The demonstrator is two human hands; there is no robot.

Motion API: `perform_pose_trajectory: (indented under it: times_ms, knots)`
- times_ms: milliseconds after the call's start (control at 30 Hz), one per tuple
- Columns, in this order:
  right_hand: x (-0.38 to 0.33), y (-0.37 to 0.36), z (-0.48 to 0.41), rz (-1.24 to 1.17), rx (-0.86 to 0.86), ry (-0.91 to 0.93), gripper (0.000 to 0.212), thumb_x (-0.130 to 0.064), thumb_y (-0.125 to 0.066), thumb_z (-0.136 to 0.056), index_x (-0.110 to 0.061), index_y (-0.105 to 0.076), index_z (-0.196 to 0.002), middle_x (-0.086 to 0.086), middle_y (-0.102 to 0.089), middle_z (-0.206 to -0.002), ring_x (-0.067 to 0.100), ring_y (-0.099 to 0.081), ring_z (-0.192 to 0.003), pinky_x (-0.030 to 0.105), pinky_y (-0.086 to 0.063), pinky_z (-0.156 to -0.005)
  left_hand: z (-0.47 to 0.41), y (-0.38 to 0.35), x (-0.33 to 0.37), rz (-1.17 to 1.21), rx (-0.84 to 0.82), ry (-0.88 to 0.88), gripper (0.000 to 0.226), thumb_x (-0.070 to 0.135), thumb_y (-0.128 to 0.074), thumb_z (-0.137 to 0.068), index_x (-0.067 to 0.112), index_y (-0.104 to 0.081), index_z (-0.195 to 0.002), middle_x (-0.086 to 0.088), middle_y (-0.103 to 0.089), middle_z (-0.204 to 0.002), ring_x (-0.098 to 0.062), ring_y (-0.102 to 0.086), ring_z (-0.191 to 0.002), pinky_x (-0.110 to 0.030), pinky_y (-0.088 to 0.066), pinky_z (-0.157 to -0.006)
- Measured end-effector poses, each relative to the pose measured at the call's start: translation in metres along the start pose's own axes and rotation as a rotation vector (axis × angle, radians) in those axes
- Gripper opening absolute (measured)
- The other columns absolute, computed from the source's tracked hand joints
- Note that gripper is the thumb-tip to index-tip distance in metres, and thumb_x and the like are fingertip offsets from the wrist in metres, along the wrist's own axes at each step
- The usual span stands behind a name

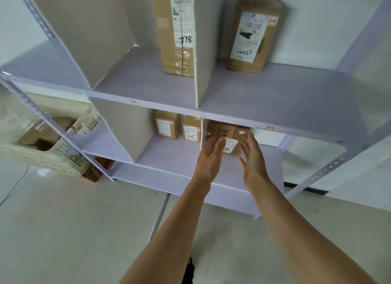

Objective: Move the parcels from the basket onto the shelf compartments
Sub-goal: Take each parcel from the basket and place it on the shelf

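Observation:
A brown cardboard parcel (231, 133) with a white label stands at the back of the lower right shelf compartment (268, 163). My left hand (210, 156) and my right hand (252, 158) flank it with fingers stretched out flat. The left fingertips overlap the parcel's left front edge, and the right hand lies just off its right side. Neither hand is wrapped around it. The cream plastic basket (63, 156) sits on the floor at the left behind the shelf post, with brown parcels (42, 135) inside.
Two small parcels (167, 126) (191, 131) stand in the lower middle compartment. On the upper shelf are a tall box marked 778 (177, 29) and a shorter box (252, 33). Grey dividers (203, 72) separate the compartments. Pale tiled floor (74, 230) lies below.

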State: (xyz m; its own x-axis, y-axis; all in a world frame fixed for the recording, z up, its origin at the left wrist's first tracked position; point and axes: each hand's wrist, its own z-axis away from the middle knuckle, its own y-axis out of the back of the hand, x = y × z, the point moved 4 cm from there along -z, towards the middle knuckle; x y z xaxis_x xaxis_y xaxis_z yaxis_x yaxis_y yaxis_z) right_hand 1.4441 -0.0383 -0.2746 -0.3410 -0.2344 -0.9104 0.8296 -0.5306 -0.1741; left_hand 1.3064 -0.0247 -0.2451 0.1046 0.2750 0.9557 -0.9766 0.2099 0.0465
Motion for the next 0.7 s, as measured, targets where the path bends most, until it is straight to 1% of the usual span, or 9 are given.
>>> perform_pose_trajectory:
  times_ms: [67, 133, 233, 267, 367, 433, 533, 633, 700]
  knots:
    - [-0.01, -0.017, 0.026, 0.004, -0.042, -0.019, 0.05, -0.051, -0.042, -0.109, -0.026, -0.053, -0.151, -0.012, -0.055, -0.153, 0.009, -0.046, -0.144, 0.042, -0.025, -0.127, 0.022, 0.021, 0.011, 0.014, 0.034, 0.015, 0.009, 0.048, -0.051, -0.11, 0.043, -0.057, -0.115, 0.016, -0.064, -0.118, -0.014, -0.058, -0.121, -0.039, -0.046, -0.108]
    - [-0.02, -0.038, 0.049, 0.015, -0.097, -0.021, 0.049, -0.047, -0.041, -0.11, -0.025, -0.049, -0.153, -0.01, -0.049, -0.159, 0.01, -0.043, -0.147, 0.041, -0.024, -0.127, 0.04, 0.045, 0.02, 0.033, 0.067, 0.018, 0.014, 0.05, -0.05, -0.11, 0.041, -0.056, -0.12, 0.019, -0.063, -0.116, -0.014, -0.057, -0.122, -0.041, -0.046, -0.112]
    - [-0.033, -0.071, 0.077, 0.037, -0.162, -0.002, 0.049, -0.046, -0.039, -0.111, -0.023, -0.048, -0.154, -0.01, -0.05, -0.155, 0.008, -0.042, -0.145, 0.034, -0.03, -0.119, 0.062, 0.081, 0.03, 0.048, 0.107, 0.017, 0.029, 0.053, -0.049, -0.11, 0.035, -0.058, -0.131, 0.014, -0.06, -0.126, -0.018, -0.055, -0.13, -0.046, -0.043, -0.117]
    - [-0.037, -0.083, 0.085, 0.039, -0.177, 0.005, 0.051, -0.048, -0.039, -0.111, -0.023, -0.047, -0.155, -0.011, -0.051, -0.153, 0.007, -0.044, -0.143, 0.032, -0.031, -0.116, 0.068, 0.094, 0.033, 0.06, 0.122, 0.023, 0.029, 0.052, -0.049, -0.11, 0.035, -0.058, -0.13, 0.014, -0.06, -0.127, -0.018, -0.055, -0.131, -0.047, -0.042, -0.119]
    - [-0.041, -0.121, 0.104, 0.059, -0.213, 0.032, 0.056, -0.054, -0.041, -0.109, -0.027, -0.046, -0.157, -0.012, -0.049, -0.157, 0.002, -0.048, -0.133, 0.031, -0.032, -0.114, 0.077, 0.136, 0.043, 0.073, 0.177, 0.01, 0.012, 0.052, -0.05, -0.109, 0.046, -0.059, -0.104, 0.027, -0.059, -0.114, -0.015, -0.056, -0.125, -0.048, -0.043, -0.119]
    - [-0.042, -0.149, 0.116, 0.067, -0.236, 0.036, 0.056, -0.055, -0.042, -0.108, -0.027, -0.047, -0.156, -0.01, -0.048, -0.159, 0.003, -0.049, -0.134, 0.032, -0.032, -0.116, 0.081, 0.167, 0.049, 0.093, 0.189, -0.003, 0.013, 0.054, -0.05, -0.108, 0.046, -0.06, -0.105, 0.027, -0.061, -0.117, -0.016, -0.056, -0.129, -0.049, -0.041, -0.12]
    - [-0.037, -0.198, 0.134, 0.076, -0.283, 0.043, 0.057, -0.054, -0.039, -0.109, -0.025, -0.045, -0.158, -0.01, -0.046, -0.16, 0.007, -0.044, -0.146, 0.037, -0.029, -0.123, 0.084, 0.219, 0.054, 0.116, 0.184, -0.019, 0.023, 0.057, -0.051, -0.107, 0.041, -0.06, -0.121, 0.016, -0.062, -0.133, -0.018, -0.054, -0.136, -0.051, -0.039, -0.122]
    - [-0.023, -0.255, 0.157, 0.059, -0.312, 0.031, 0.056, -0.052, -0.041, -0.109, -0.025, -0.046, -0.157, -0.01, -0.048, -0.16, 0.006, -0.046, -0.141, 0.035, -0.032, -0.119, 0.089, 0.286, 0.056, 0.108, 0.223, -0.043, 0.015, 0.054, -0.05, -0.108, 0.043, -0.061, -0.105, 0.021, -0.061, -0.119, -0.017, -0.057, -0.128, -0.049, -0.043, -0.118]
    - [-0.011, -0.296, 0.172, 0.045, -0.339, 0.015, 0.054, -0.05, -0.042, -0.11, -0.024, -0.047, -0.157, -0.01, -0.052, -0.154, 0.008, -0.048, -0.14, 0.034, -0.033, -0.118, 0.096, 0.335, 0.055, 0.11, 0.254, -0.053, 0.016, 0.055, -0.05, -0.108, 0.043, -0.06, -0.104, 0.018, -0.061, -0.118, -0.016, -0.057, -0.125, -0.047, -0.043, -0.115]
